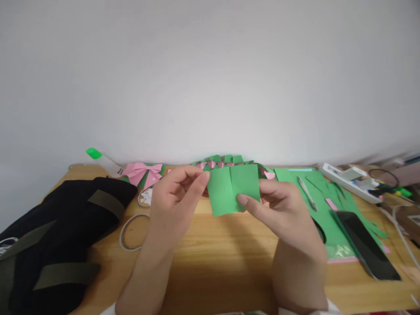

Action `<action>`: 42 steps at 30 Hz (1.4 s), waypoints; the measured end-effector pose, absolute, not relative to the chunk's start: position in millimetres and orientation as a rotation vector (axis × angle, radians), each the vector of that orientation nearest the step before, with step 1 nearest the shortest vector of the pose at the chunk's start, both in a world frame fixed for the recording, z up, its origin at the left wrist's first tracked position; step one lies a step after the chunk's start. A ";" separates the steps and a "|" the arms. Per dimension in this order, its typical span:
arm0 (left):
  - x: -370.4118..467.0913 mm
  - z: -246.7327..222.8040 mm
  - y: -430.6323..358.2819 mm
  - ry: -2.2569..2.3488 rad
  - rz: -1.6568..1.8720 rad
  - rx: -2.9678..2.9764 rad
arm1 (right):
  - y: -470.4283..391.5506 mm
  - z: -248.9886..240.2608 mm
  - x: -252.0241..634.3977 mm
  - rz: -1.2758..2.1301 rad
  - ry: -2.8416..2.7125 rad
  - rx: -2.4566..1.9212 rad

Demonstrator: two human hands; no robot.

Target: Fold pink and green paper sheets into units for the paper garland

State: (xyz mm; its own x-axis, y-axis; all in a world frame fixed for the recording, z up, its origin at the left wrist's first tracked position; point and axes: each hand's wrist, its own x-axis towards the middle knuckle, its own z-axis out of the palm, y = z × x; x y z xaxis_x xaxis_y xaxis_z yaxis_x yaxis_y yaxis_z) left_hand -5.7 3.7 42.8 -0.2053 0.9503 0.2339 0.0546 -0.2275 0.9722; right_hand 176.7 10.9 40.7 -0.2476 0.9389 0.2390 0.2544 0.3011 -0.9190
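Note:
A small green sheet of paper (220,192) with a crease down its middle is held up above the wooden table. My left hand (179,199) pinches its upper left corner between thumb and fingers. On the other side, my right hand (278,208) grips the right edge, thumb on the front face and fingers behind. Partly hidden behind the paper and hands are green and pink folded paper pieces (226,158) near the wall. A pink paper bow (142,173) on green paper lies beyond my left hand.
Black fabric (65,218) covers the left side. A tape ring (123,234) and a green-capped glue bottle (105,162) are also there. To the right are green sheets (337,236), a pen (307,193), a phone (364,245) and a white power strip (349,181).

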 end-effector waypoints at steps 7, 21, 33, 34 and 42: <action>3.7 35.1 1.4 1.104 1.469 1.209 | 11.8 40.3 170.5 1.239 -1.537 -1.027; 1.0 38.3 -1.9 1.145 1.463 1.269 | 9.6 38.1 172.9 1.196 -1.413 -0.905; 0.8 38.5 1.9 1.237 1.733 1.313 | 9.2 39.4 173.7 1.167 -1.502 -0.809; 0.7 38.9 1.6 1.221 1.732 1.324 | 9.1 39.5 173.7 1.156 -1.500 -0.808; -1.0 35.5 -6.5 1.143 1.519 1.439 | 9.9 37.5 173.9 1.122 -1.492 -0.880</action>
